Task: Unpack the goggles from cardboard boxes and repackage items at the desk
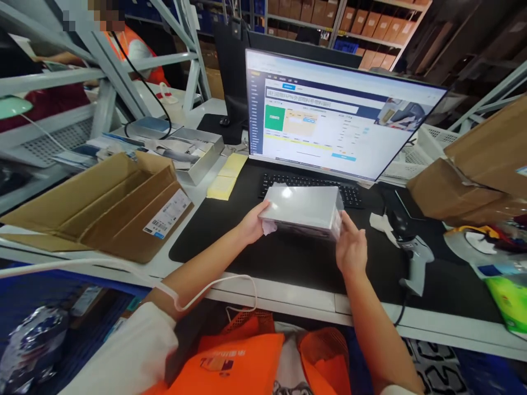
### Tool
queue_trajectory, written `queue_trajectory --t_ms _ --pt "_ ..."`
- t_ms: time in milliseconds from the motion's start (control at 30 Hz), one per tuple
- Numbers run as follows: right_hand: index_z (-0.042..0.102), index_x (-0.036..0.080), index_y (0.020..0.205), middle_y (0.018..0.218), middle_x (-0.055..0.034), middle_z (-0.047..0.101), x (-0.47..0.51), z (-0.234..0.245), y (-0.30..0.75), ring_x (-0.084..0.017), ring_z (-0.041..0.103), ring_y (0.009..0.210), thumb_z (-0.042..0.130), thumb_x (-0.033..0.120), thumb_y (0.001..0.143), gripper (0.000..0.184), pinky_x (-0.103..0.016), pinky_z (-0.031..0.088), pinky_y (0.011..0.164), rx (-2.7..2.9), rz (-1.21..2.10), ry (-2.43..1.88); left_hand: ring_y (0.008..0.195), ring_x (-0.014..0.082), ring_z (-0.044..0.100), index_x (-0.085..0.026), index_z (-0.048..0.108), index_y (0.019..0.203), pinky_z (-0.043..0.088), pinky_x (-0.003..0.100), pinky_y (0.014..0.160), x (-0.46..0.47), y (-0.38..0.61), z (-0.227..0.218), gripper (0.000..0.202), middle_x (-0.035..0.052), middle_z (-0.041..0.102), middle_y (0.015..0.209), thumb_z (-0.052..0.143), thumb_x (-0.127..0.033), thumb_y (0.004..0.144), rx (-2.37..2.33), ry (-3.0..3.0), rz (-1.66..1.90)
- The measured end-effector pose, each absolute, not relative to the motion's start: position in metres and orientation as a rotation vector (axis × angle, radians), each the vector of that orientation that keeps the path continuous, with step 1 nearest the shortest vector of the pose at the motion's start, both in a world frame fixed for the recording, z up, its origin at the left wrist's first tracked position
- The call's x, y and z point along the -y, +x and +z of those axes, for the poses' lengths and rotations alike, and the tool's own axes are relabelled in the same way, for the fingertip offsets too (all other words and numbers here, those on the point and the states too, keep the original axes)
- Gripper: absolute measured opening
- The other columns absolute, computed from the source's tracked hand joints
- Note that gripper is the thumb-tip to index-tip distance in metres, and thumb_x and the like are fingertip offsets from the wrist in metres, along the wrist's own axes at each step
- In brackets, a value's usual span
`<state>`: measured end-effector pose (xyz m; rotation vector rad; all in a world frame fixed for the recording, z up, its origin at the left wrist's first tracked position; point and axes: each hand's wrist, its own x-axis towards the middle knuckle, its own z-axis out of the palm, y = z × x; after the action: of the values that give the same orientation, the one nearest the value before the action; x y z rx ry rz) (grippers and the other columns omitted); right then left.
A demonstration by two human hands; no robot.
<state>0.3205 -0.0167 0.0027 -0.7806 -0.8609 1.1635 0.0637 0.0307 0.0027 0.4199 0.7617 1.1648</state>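
Note:
A flat silver-grey box [303,210] is held level just above the black desk mat [255,247], in front of the keyboard [313,189]. My left hand [252,221] grips its left end, with a small pale cloth or paper tucked under the fingers. My right hand [351,248] clasps the box's right end. Behind the keyboard a large monitor [329,115] shows a software page with a green square.
An open cardboard box [111,203] with a barcode label lies at the left. Yellow sticky pads [228,175] and a silver tray [197,153] sit behind it. A handheld scanner [414,258] rests right of the mat. Brown boxes [477,170] pile at the right. Another person in orange works at back left.

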Motion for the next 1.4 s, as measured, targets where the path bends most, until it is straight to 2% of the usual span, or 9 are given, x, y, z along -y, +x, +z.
queue_trajectory --t_ms 167,300,433,533,667,800,967,1167,1400 --pt "0.074 0.027 0.118 0.121 -0.0059 0.061 0.030 0.002 0.323 -0.026 0.058 0.119 0.072 0.056 0.083 0.045 -0.043 0.048 0.107 1.086 0.876 -0.781 0.081 0.0276 0.071 -0.011 0.071 0.109 0.058 0.039 0.073 -0.033 0.064 0.002 0.035 0.0122 0.076 0.095 0.059 -0.040 0.094 -0.700 0.281 1.036" --pt "0.070 0.027 0.123 0.118 -0.0067 0.061 0.037 0.004 0.322 -0.028 0.058 0.119 0.089 0.040 0.067 0.061 -0.044 0.046 0.110 1.128 0.864 -0.782 0.081 0.0286 0.071 -0.013 0.072 0.106 0.057 0.040 0.074 -0.034 0.062 -0.006 0.034 0.0127 0.075 0.093 0.058 -0.042 0.094 -0.676 0.303 0.984" --pt "0.063 0.024 0.132 0.129 -0.0101 0.061 0.034 0.005 0.320 -0.030 0.059 0.121 0.095 0.042 0.059 0.082 -0.045 0.046 0.110 1.041 0.990 -0.769 0.085 0.0294 0.072 -0.014 0.071 0.110 0.057 0.041 0.079 -0.034 0.063 -0.010 0.036 0.0134 0.075 0.096 0.057 -0.042 0.093 -0.715 0.302 0.988" --pt "0.062 0.026 0.134 0.134 -0.0091 0.058 0.029 0.006 0.323 -0.030 0.055 0.127 0.091 0.051 0.064 0.079 -0.046 0.045 0.112 1.120 0.927 -0.776 0.088 0.0305 0.072 -0.013 0.070 0.114 0.058 0.044 0.080 -0.031 0.068 -0.005 0.040 0.0149 0.075 0.102 0.053 -0.043 0.095 -0.742 0.300 0.984" --pt "0.066 0.028 0.132 0.149 -0.0066 0.048 0.027 0.017 0.333 -0.031 0.039 0.143 0.088 0.057 0.065 0.076 -0.047 0.027 0.124 1.247 0.713 -0.826 0.080 0.0303 0.072 -0.012 0.071 0.109 0.059 0.044 0.075 -0.024 0.074 0.002 0.036 0.0147 0.076 0.091 0.054 -0.040 0.095 -0.782 0.321 0.915" --pt "0.064 0.029 0.136 0.151 -0.0066 0.048 0.029 0.028 0.344 -0.033 0.035 0.146 0.097 0.043 0.050 0.094 -0.050 0.016 0.127 1.390 0.805 -0.888 0.074 0.0271 0.072 -0.012 0.072 0.101 0.059 0.038 0.071 -0.022 0.076 0.003 0.031 0.0135 0.076 0.087 0.054 -0.037 0.095 -0.862 0.341 0.893" --pt "0.053 0.027 0.146 0.150 -0.0070 0.049 0.014 0.012 0.352 -0.029 0.042 0.142 0.093 0.034 0.058 0.096 -0.049 0.025 0.124 1.209 0.835 -1.005 0.075 0.0261 0.071 -0.012 0.071 0.110 0.055 0.032 0.064 -0.028 0.066 0.012 0.046 0.0134 0.075 0.088 0.049 -0.052 0.098 -0.785 0.452 0.964" --pt "0.063 0.020 0.127 0.117 -0.0037 0.069 -0.009 -0.001 0.351 -0.022 0.066 0.106 0.072 0.047 0.076 0.058 -0.043 0.053 0.102 0.539 1.121 -0.744 0.064 0.0169 0.062 -0.010 0.071 0.109 0.045 0.026 0.054 -0.026 0.056 0.030 0.029 0.0121 0.075 0.090 0.049 -0.023 0.096 -0.685 0.482 1.141" --pt "0.069 0.027 0.115 0.117 -0.0018 0.070 -0.008 0.006 0.350 -0.026 0.066 0.107 0.057 0.050 0.086 0.039 -0.050 0.060 0.083 0.324 1.314 -0.665 0.063 0.0133 0.055 -0.016 0.063 0.081 0.046 0.026 0.063 -0.026 0.050 0.026 0.016 0.0031 0.056 0.069 0.054 -0.021 0.094 -0.323 0.402 1.373"
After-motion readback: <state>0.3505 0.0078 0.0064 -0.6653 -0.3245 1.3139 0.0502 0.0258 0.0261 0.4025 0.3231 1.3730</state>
